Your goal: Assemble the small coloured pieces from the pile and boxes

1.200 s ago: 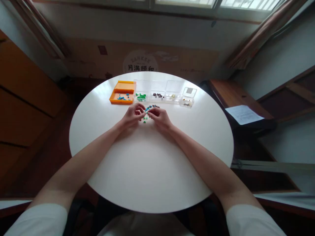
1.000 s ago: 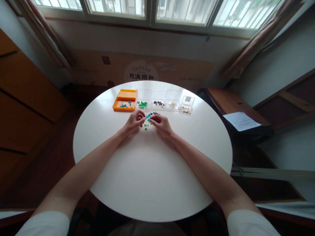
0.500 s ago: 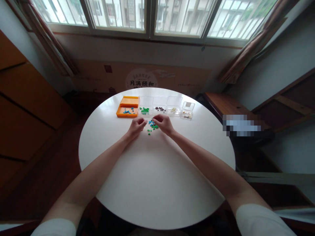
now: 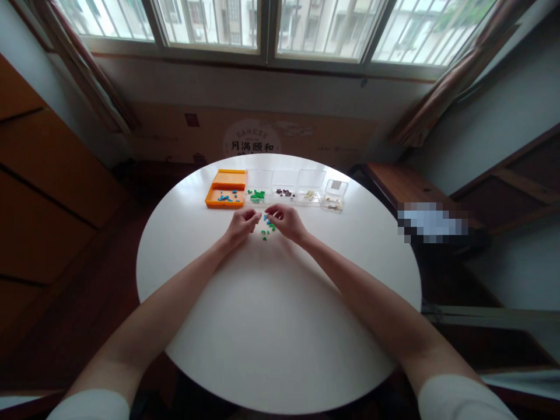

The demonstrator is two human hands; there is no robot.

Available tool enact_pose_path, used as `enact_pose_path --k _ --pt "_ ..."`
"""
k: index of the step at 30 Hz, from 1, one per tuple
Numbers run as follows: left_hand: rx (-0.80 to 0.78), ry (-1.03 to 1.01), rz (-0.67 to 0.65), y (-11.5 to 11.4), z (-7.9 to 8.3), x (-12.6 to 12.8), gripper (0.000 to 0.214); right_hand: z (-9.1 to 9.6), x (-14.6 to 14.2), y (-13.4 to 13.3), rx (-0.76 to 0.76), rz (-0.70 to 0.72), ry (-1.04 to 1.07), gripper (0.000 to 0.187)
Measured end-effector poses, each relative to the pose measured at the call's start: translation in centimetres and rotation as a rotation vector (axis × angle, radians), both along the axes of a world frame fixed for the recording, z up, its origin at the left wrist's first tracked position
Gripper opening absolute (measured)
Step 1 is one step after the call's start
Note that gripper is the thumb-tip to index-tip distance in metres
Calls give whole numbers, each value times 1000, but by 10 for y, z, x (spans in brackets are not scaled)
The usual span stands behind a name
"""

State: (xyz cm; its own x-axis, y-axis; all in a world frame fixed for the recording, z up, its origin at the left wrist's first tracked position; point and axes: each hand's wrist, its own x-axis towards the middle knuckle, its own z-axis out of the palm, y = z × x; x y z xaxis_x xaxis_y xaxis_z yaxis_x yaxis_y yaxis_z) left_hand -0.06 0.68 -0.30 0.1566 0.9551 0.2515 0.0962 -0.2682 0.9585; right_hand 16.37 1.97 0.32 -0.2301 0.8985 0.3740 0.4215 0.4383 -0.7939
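Note:
Just left of a small heap of blue and green pieces (image 4: 270, 224), my left hand (image 4: 242, 227) is closed with thumb and forefinger pressed together. Whatever is in that pinch is too small to make out. My right hand (image 4: 286, 223) hangs over the heap with bent fingers, its fingertips close to the blue pieces and hiding part of them. Its fingers look drawn together, and I cannot make out what is between them. A few loose green pieces (image 4: 264, 238) lie on the white table (image 4: 280, 326) between my hands, nearer to me.
Behind my hands stands an orange box (image 4: 224, 205) with its lid open and blue pieces inside. To its right, clear open boxes hold green pieces (image 4: 257, 195), dark brown pieces (image 4: 285, 193) and cream pieces (image 4: 308, 196). A smaller clear box (image 4: 335, 203) ends the row.
My right hand has shifted slightly left, toward my left hand, and now covers more of the heap. My left hand stays about where it was, still pinched.

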Motion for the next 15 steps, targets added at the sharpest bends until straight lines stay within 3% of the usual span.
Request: enact_pose_path --k 5,15 --pt "21 8 -8 0 0 0 34 -12 12 -27 44 140 -8 11" --pt "21 36 -10 -2 3 0 33 -17 15 -28 51 164 -8 12"
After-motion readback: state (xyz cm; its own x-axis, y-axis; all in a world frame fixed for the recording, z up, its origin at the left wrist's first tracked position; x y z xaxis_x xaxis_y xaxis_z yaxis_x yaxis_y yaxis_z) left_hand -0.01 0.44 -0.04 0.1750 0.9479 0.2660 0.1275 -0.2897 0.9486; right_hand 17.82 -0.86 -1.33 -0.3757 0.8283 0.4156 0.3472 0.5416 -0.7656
